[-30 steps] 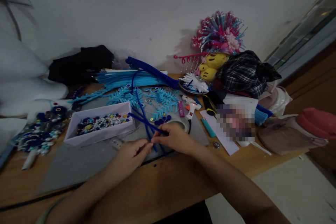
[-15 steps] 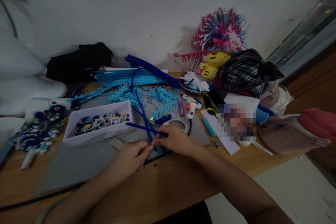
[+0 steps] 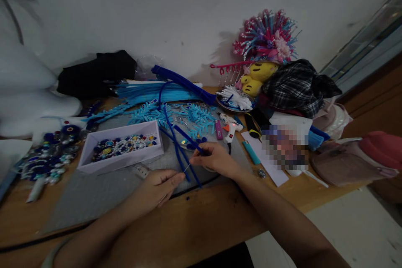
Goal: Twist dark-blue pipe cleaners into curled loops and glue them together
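Well, thin straight wire [image 3: 186, 169] between hands [image 3: 163, 181].

The right hand [image 3: 216, 159] covers the near end of a blue stem [image 3: 186, 137], so I can't see how the fingertips pinch it. A thin wire [image 3: 187, 169] disappears inside the left hand [image 3: 161, 182], and it is too fine for me to tell whether it joins the stem. Blocky blurring hides whatever lies under the patch [image 3: 285, 146] on the right. The smallest beads [image 3: 125, 145] are too tiny to count. The glue gun's cord [image 3: 230, 148] slips out of sight by the right wrist. At my view's edges, a white bulky thing [image 3: 25, 92] and both forearms are cut off.
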The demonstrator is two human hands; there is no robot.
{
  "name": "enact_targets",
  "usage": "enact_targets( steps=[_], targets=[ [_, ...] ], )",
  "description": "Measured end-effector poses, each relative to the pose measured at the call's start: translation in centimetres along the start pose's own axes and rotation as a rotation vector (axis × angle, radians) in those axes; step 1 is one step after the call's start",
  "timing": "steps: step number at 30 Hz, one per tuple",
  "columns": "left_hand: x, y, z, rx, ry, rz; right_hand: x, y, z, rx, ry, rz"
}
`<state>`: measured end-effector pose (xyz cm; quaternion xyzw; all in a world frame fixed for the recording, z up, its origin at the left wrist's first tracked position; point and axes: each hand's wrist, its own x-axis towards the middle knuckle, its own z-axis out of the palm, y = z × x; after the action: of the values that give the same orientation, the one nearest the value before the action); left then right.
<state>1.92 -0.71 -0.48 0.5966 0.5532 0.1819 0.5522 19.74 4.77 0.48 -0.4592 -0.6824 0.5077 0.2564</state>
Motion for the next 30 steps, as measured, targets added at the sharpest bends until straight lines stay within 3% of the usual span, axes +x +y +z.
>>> enact_targets(
  steps=[7,10,15,19,24,30],
  targets=[
    [0.3,-0.2,0.2,0.165,0.039,0.112,0.0,-0.2,-0.4,-0.073,-0.058,-0.01],
    [0.5,-0.7,0.0,0.199,-0.001,0.148,0.0,-0.1,-0.7,-0.054,-0.099,0.006],
    [0.7,-1.0,-0.7,0.277,-0.121,0.206,0.1,-0.3,-1.1,-0.083,-0.027,-0.016],
    [0.8,-1.0,-0.8,0.334,-0.122,0.235,0.1,-0.5,-1.3,-0.13,-0.015,-0.025],
    [0.7,-0.6,-1.0,0.342,-0.096,0.214,0.3,-0.1,-1.8,-0.09,-0.114,-0.016],
    [0.7,-0.3,-1.1,0.345,-0.102,0.191,0.5,-0.1,-2.4,-0.122,-0.015,0.1]
  ],
)
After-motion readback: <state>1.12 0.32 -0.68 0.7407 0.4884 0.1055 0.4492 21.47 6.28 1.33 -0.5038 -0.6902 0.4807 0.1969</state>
